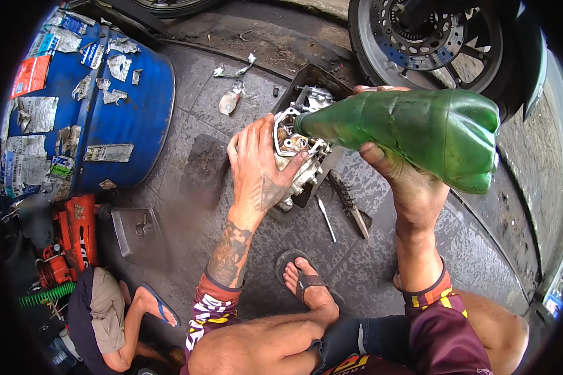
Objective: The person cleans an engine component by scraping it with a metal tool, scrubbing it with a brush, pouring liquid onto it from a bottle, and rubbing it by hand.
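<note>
My right hand (413,178) grips a green plastic bottle (438,131), held almost on its side. The bottle's narrow mouth points left and meets the opening of a metal engine cylinder head (286,142). My left hand (256,164) is wrapped over the near left side of that cylinder head, with its thumb across the front. Under the part is a black tray (288,99), its lower portion partly hidden. Liquid from the bottle cannot be made out. A dark-bristled brush (350,203) and a thin metal tool (326,220) lie just below the tray.
A blue drum (128,125) with torn labels stands left, near a red machine (78,231) and a shallow metal tray (124,240). Another person's leg (134,319) is at lower left. A motorcycle wheel (419,59) stands upper right. A small clear packet (230,100) lies on the floor.
</note>
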`<move>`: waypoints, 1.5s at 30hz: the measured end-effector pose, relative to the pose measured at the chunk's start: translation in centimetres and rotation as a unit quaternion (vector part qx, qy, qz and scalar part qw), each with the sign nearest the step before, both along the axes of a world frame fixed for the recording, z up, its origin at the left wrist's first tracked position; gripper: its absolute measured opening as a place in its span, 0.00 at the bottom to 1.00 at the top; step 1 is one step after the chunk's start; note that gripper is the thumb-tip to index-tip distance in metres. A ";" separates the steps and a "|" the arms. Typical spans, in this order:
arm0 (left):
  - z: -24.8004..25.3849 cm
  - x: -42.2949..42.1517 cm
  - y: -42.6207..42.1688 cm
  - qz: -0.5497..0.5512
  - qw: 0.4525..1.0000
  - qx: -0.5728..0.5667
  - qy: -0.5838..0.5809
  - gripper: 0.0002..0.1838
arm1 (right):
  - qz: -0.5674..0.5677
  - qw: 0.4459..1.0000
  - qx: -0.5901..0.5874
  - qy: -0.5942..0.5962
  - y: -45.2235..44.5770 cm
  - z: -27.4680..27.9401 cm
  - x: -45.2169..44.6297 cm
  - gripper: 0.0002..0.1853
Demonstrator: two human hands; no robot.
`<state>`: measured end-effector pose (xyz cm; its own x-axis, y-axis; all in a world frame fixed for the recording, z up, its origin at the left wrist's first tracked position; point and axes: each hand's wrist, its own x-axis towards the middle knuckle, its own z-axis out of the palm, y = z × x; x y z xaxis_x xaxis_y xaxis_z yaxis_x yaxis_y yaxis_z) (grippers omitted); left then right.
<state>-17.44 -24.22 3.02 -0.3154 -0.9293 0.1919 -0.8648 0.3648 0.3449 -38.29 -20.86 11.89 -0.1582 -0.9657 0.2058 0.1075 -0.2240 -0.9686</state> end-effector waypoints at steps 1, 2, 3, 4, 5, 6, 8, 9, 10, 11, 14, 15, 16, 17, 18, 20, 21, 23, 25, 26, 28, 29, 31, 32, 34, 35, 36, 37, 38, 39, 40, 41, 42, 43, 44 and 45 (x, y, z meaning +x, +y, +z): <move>0.1 0.0 0.0 0.002 1.000 0.005 0.002 0.47 | -0.008 1.000 0.009 -0.001 0.1 -0.1 -0.1 0.32; 0.0 0.0 0.0 0.002 1.000 0.005 0.002 0.47 | -0.011 1.000 0.013 -0.002 0.1 -0.1 -0.2 0.32; 0.0 0.0 0.0 0.000 1.000 0.002 0.003 0.47 | -0.015 1.000 0.018 -0.002 0.0 -0.2 -0.3 0.32; 0.0 0.0 0.0 -0.001 1.000 0.000 0.004 0.47 | -0.018 1.000 0.009 0.017 -0.1 -0.3 -0.4 0.32; -0.1 0.0 0.0 -0.001 1.000 0.000 0.004 0.47 | -0.019 0.999 0.004 0.027 -0.2 -0.3 -0.6 0.31; -0.1 0.0 0.0 0.003 1.000 -0.004 0.003 0.46 | -0.020 0.999 0.000 0.037 -0.2 -0.3 -0.7 0.31; -0.1 0.0 0.0 0.008 1.000 -0.009 0.002 0.45 | -0.028 0.999 0.006 0.046 -0.2 -0.3 -1.0 0.32; -0.1 0.0 0.0 0.007 1.000 -0.008 0.001 0.45 | -0.030 0.998 0.008 0.049 -0.2 -0.2 -1.1 0.32; -0.1 0.0 0.0 0.007 1.000 -0.007 0.000 0.44 | -0.035 0.997 0.016 0.066 -0.1 -0.1 -1.1 0.32; -0.1 0.0 0.0 0.007 1.000 -0.007 0.001 0.44 | -0.037 0.996 0.020 0.075 0.0 -0.1 -1.2 0.32; 0.0 0.0 0.0 0.008 1.000 -0.005 0.000 0.44 | -0.027 0.996 -0.004 0.081 0.0 -0.3 -1.5 0.31; -0.1 0.0 0.0 0.008 1.000 -0.005 -0.001 0.44 | -0.023 0.996 -0.013 0.080 0.0 -0.4 -1.5 0.31; -0.1 0.0 0.0 0.008 1.000 -0.006 -0.002 0.45 | -0.016 0.997 -0.019 0.070 -0.1 -0.4 -1.5 0.31; -0.1 0.0 0.0 0.007 1.000 -0.006 -0.002 0.45 | -0.010 0.998 -0.025 0.061 -0.1 -0.4 -1.6 0.31; -0.1 0.0 0.0 0.007 1.000 -0.006 0.000 0.45 | -0.010 0.998 -0.025 0.060 0.0 -0.3 -1.6 0.31; -0.1 0.0 0.0 0.006 1.000 -0.006 0.002 0.45 | -0.013 0.997 0.005 0.073 0.2 0.0 -1.6 0.32; 0.0 0.0 0.0 0.008 1.000 -0.002 0.001 0.45 | -0.013 0.997 0.015 0.077 0.2 0.0 -1.6 0.33; 0.0 0.0 0.0 0.009 1.000 0.001 0.000 0.45 | 0.031 0.998 -0.008 0.056 0.0 -0.2 -1.8 0.36; -0.1 0.0 0.0 0.009 1.000 0.004 0.003 0.45 | 0.040 0.998 -0.011 0.048 0.4 -0.1 -1.9 0.38; 0.0 0.0 0.1 0.009 1.000 0.004 0.003 0.45 | 0.042 0.998 0.009 0.048 0.6 -0.1 -2.0 0.38; 0.2 -0.1 0.1 0.009 1.000 0.010 0.003 0.45 | 0.040 0.998 0.030 0.046 0.8 0.4 -1.9 0.38; 0.2 0.0 0.1 0.010 1.000 0.009 0.003 0.45 | 0.039 0.997 0.040 0.045 0.9 0.6 -1.8 0.37; -0.1 0.3 0.0 -0.005 1.000 0.003 -0.004 0.38 | 0.027 0.998 0.055 0.022 1.2 0.8 -1.7 0.36; -0.3 0.5 -0.1 -0.005 1.000 0.003 -0.005 0.38 | 0.021 0.998 0.058 0.018 1.3 0.8 -1.6 0.35; -0.8 0.9 -0.2 0.000 1.000 0.019 0.023 0.30 | 0.013 0.998 0.057 0.027 1.4 0.8 -1.6 0.34; -0.8 0.9 -0.2 0.000 1.000 0.018 0.023 0.30 | 0.012 0.998 0.054 0.034 1.4 0.7 -1.5 0.34; -0.9 1.0 -0.1 -0.001 1.000 0.020 0.022 0.28 | 0.011 0.998 0.051 0.040 1.4 0.7 -1.4 0.34; -0.9 1.0 -0.2 -0.001 1.000 0.021 0.021 0.26 | 0.010 0.999 0.046 0.027 1.3 0.6 -1.3 0.34; -0.9 1.1 -0.2 -0.001 1.000 0.021 0.021 0.26 | 0.010 0.999 0.044 0.020 1.3 0.6 -1.2 0.34; -0.9 1.1 -0.2 0.000 0.999 0.024 0.024 0.26 | 0.010 0.999 0.042 0.014 1.4 0.7 -1.1 0.34; -0.8 1.0 -0.2 0.001 0.999 0.027 0.027 0.25 | 0.009 0.999 0.052 0.014 1.4 0.9 -0.9 0.34; -0.9 1.1 -0.3 0.001 0.999 0.026 0.027 0.25 | 0.009 0.998 0.056 0.014 1.5 1.0 -0.9 0.34; -0.9 1.3 -0.4 -0.003 0.999 0.031 0.042 0.25 | 0.008 0.998 0.060 0.014 1.5 1.2 -0.9 0.35; -1.0 1.4 -0.5 -0.007 0.998 0.036 0.056 0.25 | 0.019 0.997 0.069 0.017 1.5 1.3 -0.8 0.34; -1.1 1.5 -0.5 -0.008 0.998 0.035 0.056 0.25 | 0.025 0.997 0.074 0.018 1.6 1.3 -0.9 0.34; -1.3 1.7 -0.5 -0.010 0.997 0.038 0.061 0.25 | 0.030 0.996 0.078 0.020 1.6 1.3 -0.9 0.34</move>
